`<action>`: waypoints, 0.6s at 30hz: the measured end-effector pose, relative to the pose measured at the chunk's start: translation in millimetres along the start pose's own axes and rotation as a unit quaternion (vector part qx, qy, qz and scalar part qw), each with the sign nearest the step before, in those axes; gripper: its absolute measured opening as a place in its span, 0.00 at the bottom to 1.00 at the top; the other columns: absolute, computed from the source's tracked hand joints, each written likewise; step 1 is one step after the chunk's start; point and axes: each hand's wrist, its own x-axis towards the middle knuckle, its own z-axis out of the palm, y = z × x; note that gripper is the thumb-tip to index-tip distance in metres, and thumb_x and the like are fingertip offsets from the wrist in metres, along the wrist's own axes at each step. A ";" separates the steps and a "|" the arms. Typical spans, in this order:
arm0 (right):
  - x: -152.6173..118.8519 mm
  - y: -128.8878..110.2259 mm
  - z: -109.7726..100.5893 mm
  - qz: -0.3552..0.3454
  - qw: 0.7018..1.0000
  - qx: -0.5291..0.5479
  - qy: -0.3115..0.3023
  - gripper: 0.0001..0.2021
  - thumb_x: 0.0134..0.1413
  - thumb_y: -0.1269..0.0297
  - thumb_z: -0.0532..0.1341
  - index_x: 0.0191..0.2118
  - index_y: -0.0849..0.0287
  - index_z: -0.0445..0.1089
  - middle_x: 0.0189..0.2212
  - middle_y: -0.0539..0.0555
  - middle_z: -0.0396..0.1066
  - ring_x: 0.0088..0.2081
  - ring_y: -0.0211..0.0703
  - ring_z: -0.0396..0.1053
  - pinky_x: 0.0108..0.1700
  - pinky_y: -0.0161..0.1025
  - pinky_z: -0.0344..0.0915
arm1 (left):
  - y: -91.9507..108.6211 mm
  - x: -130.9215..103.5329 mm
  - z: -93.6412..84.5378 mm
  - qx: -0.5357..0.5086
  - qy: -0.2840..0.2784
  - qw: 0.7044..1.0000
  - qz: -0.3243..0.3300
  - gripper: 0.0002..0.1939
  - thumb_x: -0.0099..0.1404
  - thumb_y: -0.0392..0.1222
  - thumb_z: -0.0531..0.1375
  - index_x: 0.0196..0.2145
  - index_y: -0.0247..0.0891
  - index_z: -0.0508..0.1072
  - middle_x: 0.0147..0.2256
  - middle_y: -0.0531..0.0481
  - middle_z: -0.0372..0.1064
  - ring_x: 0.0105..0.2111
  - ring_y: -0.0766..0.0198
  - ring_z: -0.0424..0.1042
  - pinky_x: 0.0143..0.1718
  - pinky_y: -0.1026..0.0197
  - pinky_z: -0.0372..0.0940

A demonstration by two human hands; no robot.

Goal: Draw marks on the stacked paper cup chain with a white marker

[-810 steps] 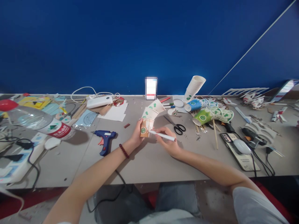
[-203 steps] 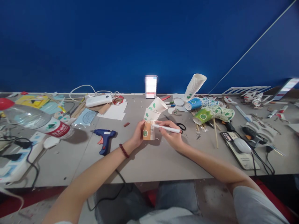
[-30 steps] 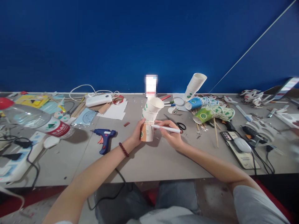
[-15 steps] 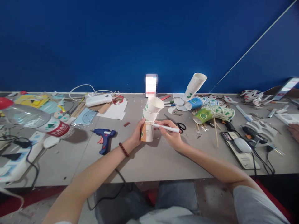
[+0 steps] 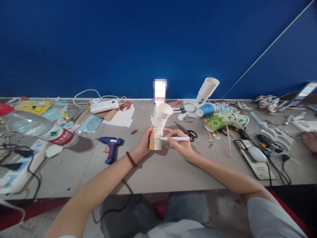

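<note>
In front of me a curved stack of paper cups (image 5: pixel 158 123) stands on the table, its lowest cup orange and white. My left hand (image 5: pixel 145 140) is wrapped round the left side of that lowest cup. My right hand (image 5: pixel 182 144) pinches a white marker (image 5: pixel 178 139), which lies almost level with its tip at the printed face of the lowest cup. Whether the tip touches the cup I cannot tell. Curved scrolls show on the cup just above the tip.
Left of me lie a blue glue gun (image 5: pixel 112 147), a water bottle (image 5: pixel 44 127) and a power strip (image 5: pixel 24 168). To the right are scissors (image 5: pixel 189 134), green cups (image 5: pixel 226 120), a tall cup stack (image 5: pixel 206 91) and a phone (image 5: pixel 255 160). Another person's hand (image 5: pixel 309 140) rests at the far right.
The marker tip has moved down the lowest cup, from near its upper edge to its printed middle. My left hand and the cups have barely moved.
</note>
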 end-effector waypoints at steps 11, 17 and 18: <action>0.5 -9.7 4.2 0.006 1.000 0.010 -0.022 0.12 0.56 0.54 0.66 0.28 0.54 0.70 0.28 0.54 0.74 0.57 0.60 0.72 0.52 0.53 0.73 | 5.5 -5.7 5.2 0.023 -0.021 0.999 -0.023 0.23 0.64 0.59 0.58 0.35 0.33 0.77 0.26 0.43 0.77 0.25 0.58 0.75 0.28 0.59 0.69; -1.4 -9.2 4.1 0.007 0.998 0.017 -0.052 0.09 0.55 0.58 0.66 0.27 0.54 0.70 0.26 0.55 0.76 0.61 0.59 0.67 0.54 0.53 0.72 | 6.7 -6.6 6.1 0.022 -0.023 0.999 -0.036 0.25 0.65 0.59 0.55 0.35 0.32 0.76 0.25 0.43 0.75 0.23 0.58 0.74 0.27 0.58 0.70; -1.7 -8.8 4.2 0.010 0.998 0.014 -0.054 0.09 0.54 0.58 0.66 0.27 0.54 0.71 0.27 0.55 0.76 0.61 0.59 0.67 0.54 0.53 0.72 | 6.6 -6.7 6.0 0.021 -0.021 0.999 -0.032 0.25 0.65 0.59 0.55 0.35 0.32 0.76 0.25 0.43 0.75 0.23 0.58 0.74 0.27 0.58 0.70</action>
